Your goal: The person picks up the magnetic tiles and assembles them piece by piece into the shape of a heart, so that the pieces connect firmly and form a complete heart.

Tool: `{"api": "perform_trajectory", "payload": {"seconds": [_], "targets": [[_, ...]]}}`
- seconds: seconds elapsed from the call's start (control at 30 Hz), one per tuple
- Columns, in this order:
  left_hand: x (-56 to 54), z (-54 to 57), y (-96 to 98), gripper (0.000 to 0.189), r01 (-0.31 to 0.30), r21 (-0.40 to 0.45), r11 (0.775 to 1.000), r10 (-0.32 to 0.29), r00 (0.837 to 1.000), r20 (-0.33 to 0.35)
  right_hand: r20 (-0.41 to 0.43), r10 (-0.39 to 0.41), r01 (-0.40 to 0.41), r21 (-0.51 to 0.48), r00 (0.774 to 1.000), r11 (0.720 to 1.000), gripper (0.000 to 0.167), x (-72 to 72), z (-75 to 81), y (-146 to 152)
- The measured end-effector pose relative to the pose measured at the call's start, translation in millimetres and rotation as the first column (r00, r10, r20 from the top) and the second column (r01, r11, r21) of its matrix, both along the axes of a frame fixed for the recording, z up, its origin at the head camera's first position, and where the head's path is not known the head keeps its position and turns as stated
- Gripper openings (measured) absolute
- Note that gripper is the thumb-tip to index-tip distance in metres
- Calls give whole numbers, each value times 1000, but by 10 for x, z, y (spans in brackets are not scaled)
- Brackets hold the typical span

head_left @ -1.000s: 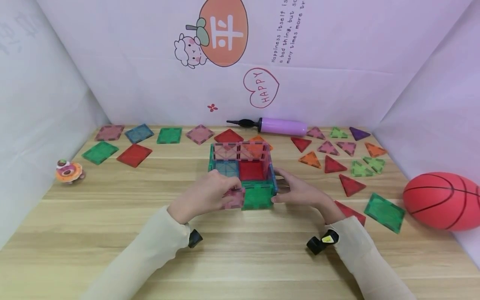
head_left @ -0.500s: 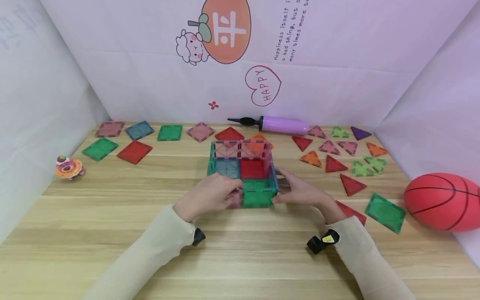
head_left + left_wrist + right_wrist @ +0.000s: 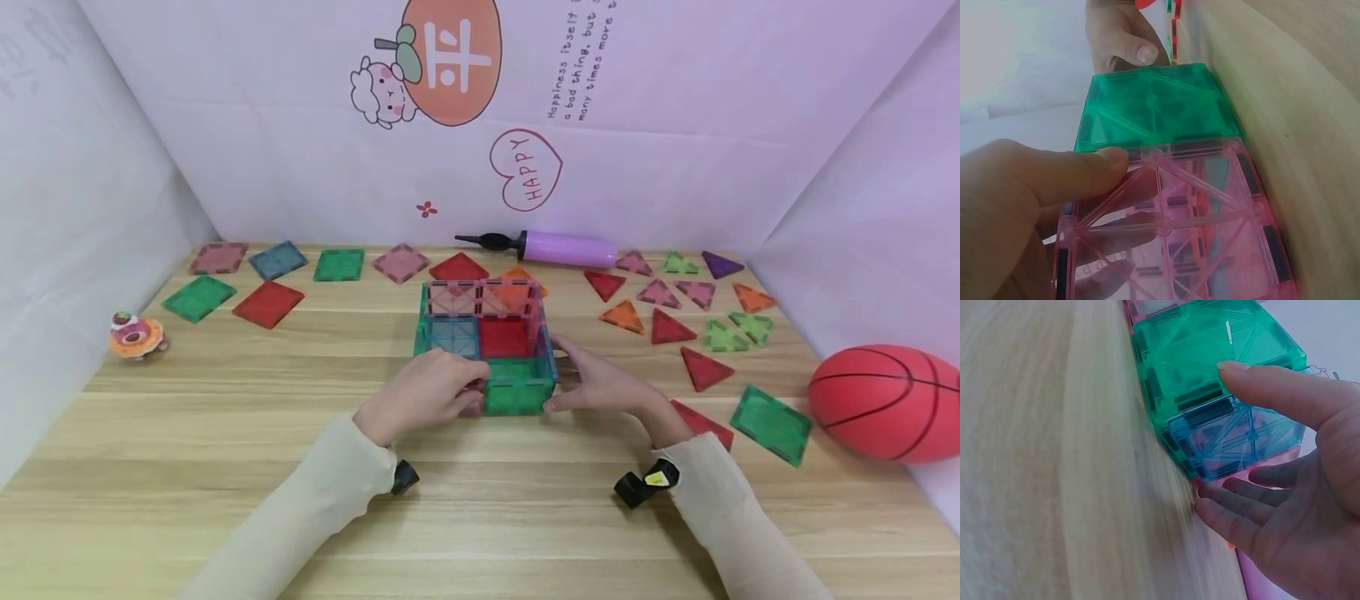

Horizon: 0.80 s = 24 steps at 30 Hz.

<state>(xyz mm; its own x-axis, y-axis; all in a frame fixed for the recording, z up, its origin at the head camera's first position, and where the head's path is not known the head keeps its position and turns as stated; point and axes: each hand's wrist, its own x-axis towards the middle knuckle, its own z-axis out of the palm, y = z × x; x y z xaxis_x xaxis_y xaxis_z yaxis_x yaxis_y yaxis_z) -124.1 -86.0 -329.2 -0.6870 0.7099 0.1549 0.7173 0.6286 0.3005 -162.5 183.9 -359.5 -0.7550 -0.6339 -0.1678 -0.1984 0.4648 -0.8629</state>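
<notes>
A low box of see-through magnetic tiles stands mid-table, with a blue tile [image 3: 454, 337] and a red tile [image 3: 504, 337] on its floor and pink tiles [image 3: 453, 300] upright along its back. My left hand [image 3: 422, 392] pinches an upright pink magnetic tile [image 3: 1160, 228] at the front left, thumb on its near face, fingers visible through it. Beside that tile stands a green front tile [image 3: 1154, 103]. My right hand [image 3: 606, 385] is at the front right corner. Its thumb touches the green tile; its loosely extended fingers lie near the blue side tile [image 3: 1244, 440].
Loose square tiles, such as a red one [image 3: 268, 304], lie at the back left. Several triangles [image 3: 671, 327] and a green rectangle [image 3: 771, 423] lie at right. A purple pump [image 3: 570, 249] is behind, a red ball [image 3: 888, 403] far right, a small toy [image 3: 137, 336] far left.
My left hand has moved slightly right and inward with the pink tile, bringing it in line beside the green front tile. The right hand has stayed nearly still.
</notes>
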Motion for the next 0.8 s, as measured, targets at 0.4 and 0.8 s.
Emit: {"api": "perform_trajectory", "payload": {"seconds": [0.4, 0.8], "targets": [[26, 40, -129, 4, -72, 76, 994, 72, 997, 6, 59, -57, 57, 0, 997, 998, 97, 0, 52, -12], [67, -46, -372, 40, -229, 168, 959, 228, 973, 26, 60, -81, 82, -21, 995, 996, 88, -17, 82, -27]]}}
